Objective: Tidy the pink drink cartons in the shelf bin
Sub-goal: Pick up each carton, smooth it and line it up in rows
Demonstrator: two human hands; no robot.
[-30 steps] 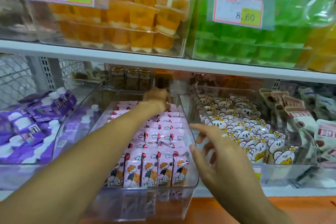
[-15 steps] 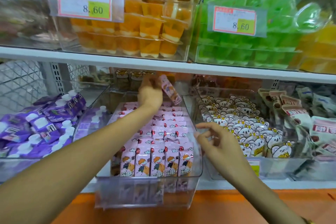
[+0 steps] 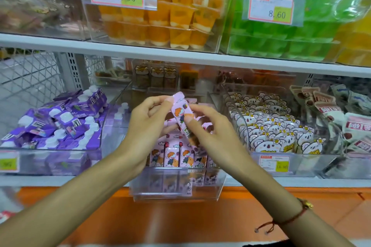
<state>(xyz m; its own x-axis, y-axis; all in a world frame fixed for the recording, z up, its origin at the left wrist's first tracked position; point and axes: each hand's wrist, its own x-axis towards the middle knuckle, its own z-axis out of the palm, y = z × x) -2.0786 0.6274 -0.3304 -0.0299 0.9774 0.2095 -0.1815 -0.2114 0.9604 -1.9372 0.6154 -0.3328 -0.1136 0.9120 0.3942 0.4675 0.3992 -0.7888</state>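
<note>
Store shelf [image 3: 180, 57] with clear bins on two levels, orange ledge [image 3: 180, 224] below it. Both hands are up over the middle bin [image 3: 176, 186] with one pink carton [image 3: 181, 115] between them. The left hand [image 3: 147, 124] pinches the carton's top end with thumb and forefinger, so that grip is narrow and closed on the carton. The right hand [image 3: 212, 132] has its fingertips on the carton's lower half, fingers curled around it from the right. The carton is tilted, top leaning left, held in the air above the rest.

Right under the hands, the other pink cartons [image 3: 176, 155] stand upright in a front row inside the bin, with more rows behind that the hands mostly hide. The bin sticks out past the shelf edge.

There's a red string bracelet [image 3: 289, 219] on the right wrist.

Left bin has purple pouches [image 3: 60, 124] with white caps, piled loosely. Right bin has koala packs [image 3: 275, 128]. Up top: orange jelly cups [image 3: 166, 18] and green jelly cups [image 3: 291, 32], both tagged 8.60.
</note>
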